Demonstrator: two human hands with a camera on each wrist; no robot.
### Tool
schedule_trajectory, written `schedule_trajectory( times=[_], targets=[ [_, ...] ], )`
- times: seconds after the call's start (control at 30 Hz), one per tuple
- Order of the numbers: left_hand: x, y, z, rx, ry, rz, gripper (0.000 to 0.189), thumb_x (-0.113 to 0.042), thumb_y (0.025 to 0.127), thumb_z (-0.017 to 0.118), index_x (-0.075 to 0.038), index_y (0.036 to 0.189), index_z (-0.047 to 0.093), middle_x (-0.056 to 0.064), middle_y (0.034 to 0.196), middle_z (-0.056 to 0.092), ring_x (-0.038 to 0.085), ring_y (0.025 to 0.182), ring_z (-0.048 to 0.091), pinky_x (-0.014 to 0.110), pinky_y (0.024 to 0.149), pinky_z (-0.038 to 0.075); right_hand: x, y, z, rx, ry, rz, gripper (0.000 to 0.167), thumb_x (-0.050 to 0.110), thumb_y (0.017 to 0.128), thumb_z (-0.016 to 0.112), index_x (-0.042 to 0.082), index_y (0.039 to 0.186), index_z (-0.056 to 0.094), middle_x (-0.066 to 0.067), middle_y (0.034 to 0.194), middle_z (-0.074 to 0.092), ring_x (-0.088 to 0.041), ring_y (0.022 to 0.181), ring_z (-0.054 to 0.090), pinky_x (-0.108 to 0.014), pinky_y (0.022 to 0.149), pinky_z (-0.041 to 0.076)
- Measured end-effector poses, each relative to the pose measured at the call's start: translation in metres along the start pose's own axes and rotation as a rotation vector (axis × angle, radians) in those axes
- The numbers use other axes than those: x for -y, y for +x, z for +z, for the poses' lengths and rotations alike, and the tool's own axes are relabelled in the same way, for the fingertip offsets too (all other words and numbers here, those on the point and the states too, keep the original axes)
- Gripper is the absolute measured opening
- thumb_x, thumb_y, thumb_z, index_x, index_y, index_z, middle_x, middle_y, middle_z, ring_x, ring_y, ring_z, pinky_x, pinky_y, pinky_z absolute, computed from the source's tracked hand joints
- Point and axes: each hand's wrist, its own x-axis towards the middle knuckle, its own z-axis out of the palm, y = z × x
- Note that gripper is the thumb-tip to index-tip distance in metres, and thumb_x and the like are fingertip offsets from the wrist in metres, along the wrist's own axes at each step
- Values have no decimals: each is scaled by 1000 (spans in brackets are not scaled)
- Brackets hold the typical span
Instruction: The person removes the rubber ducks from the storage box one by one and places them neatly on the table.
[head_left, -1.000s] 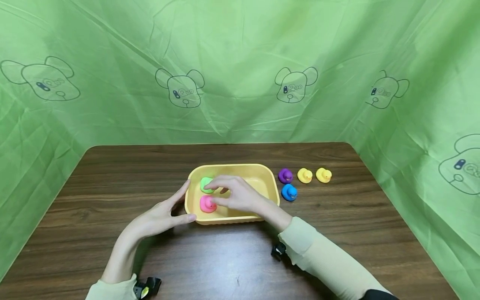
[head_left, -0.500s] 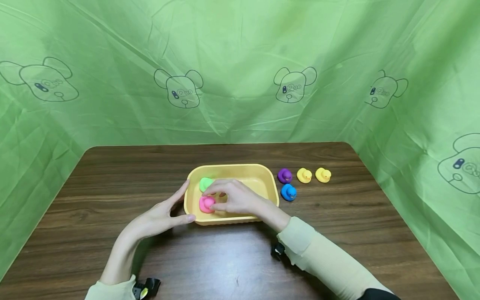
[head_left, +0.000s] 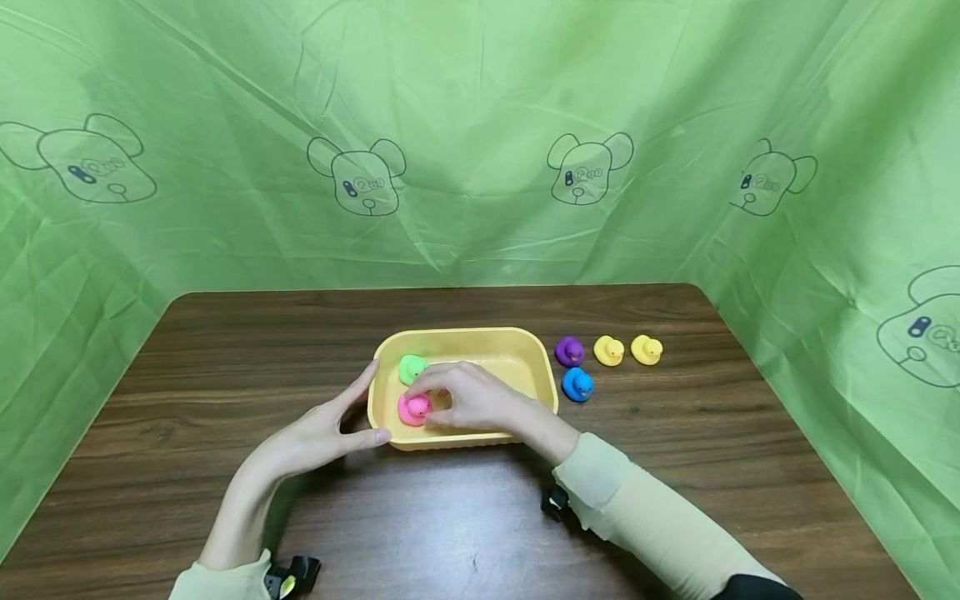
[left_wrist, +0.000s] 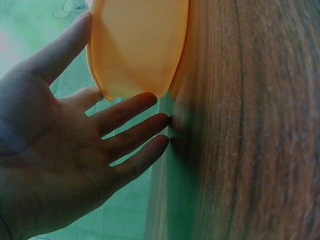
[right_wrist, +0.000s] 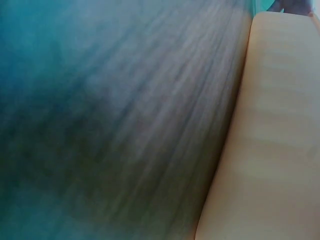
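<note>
A yellow plastic tray (head_left: 517,340) stands on the table, with a green rubber duck (head_left: 412,368) and a pink rubber duck (head_left: 416,408) at its left end. My right hand (head_left: 472,398) reaches into it, fingers bent, and pinches the pink duck between thumb and fingertips. At the tray's left end my left hand (head_left: 322,433) spreads its straight fingers, thumb at the near corner and index finger at the end wall. The left wrist view shows this hand (left_wrist: 75,135) against the tray's end wall (left_wrist: 137,55). In the right wrist view only the tray's long side wall (right_wrist: 275,130) shows; the right hand is hidden.
Right of the tray are a purple duck (head_left: 570,352), a blue duck (head_left: 577,385) and two yellow ducks, one nearer (head_left: 608,351) and one farther right (head_left: 647,350). A green cloth (head_left: 480,225) surrounds the brown wooden table (head_left: 697,433) at the back and sides.
My right hand has moved slightly down from between the green and pink ducks onto the pink one, which has shifted a little. The left hand keeps its place at the tray.
</note>
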Motion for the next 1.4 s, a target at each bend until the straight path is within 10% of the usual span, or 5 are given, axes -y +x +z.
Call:
schedule_trajectory(
  times=[1.4],
  targets=[
    [1, 1, 0, -8, 16, 14, 101, -55, 93, 70, -31, 167, 5, 11, 174, 15, 45, 156, 23, 70, 119, 29, 1, 1, -6, 47, 195, 59, 37, 15, 89, 80, 15, 125, 74, 1, 129, 72, -7, 106, 68, -26, 92, 60]
  ],
)
